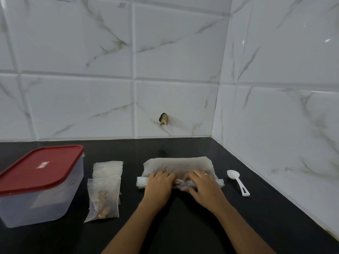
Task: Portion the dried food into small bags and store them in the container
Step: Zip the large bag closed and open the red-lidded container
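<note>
On black surface [183,222]: translucent plastic bag of brown dried food [178,165], near edge rolled; left hand [157,186], right hand [201,186], each grip curled round roll.

A black countertop [256,208] meets white marbled wall tiles [77,99] at a corner, one tile chipped.

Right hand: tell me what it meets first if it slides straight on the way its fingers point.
The large bag it grips: the right hand points toward the tiled wall, so it would likely ride up the bag's filled body. Beyond lies counter, then that wall, though depth is unclear.
</note>
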Available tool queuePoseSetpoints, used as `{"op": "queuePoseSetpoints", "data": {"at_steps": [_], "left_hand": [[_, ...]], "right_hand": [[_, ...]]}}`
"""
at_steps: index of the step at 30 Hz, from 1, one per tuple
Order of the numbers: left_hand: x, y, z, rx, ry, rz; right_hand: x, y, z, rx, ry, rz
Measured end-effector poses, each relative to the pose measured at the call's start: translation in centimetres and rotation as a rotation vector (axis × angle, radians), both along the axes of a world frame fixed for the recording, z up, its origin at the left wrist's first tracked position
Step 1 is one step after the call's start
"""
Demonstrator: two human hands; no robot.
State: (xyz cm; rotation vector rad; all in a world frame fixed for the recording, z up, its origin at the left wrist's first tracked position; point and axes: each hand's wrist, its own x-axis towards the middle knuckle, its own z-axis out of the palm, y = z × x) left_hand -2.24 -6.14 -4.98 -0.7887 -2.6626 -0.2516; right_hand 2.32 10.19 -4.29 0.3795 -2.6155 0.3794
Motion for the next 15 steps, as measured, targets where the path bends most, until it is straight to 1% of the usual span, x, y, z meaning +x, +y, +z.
{"op": "queuePoseSetpoints", "data": {"at_steps": [2, 4, 8, 9, 11, 14, 15], "left_hand": [[0.09, 0.02, -0.02, 0.002, -0.005, 0.013], [0.20, 0.03, 0.03, 0.032, -0.013, 0.004], [0.21, -0.29, 0.33, 0.168, -0.155, -0.105], [0.16, -0.35, 0.42, 0.177, -0.175, -0.122], [0.10, -0.33, 0.52, 0.147, -0.145, -0.110], [0.11, 0.01, 0.33, 0.078, -0.014, -0.064], [0.08, 0.09, 0.19, 0.065, 0.029, -0.058]], "right_hand": [[0.10, 0.05, 0.15, -0.013, -0.033, 0.002], [-0.10, 0.28, -0.05, -0.003, -0.028, -0.027], [-0.35, -0.06, -0.53, 0.146, 0.005, -0.128], [-0.43, -0.06, -0.53, 0.173, 0.020, -0.162], [-0.68, -0.13, -0.54, 0.214, 0.054, -0.190], [-0.46, -0.26, -0.41, 0.150, -0.004, -0.137], [-0.52, -0.13, -0.50, 0.142, 0.028, -0.123]]}}
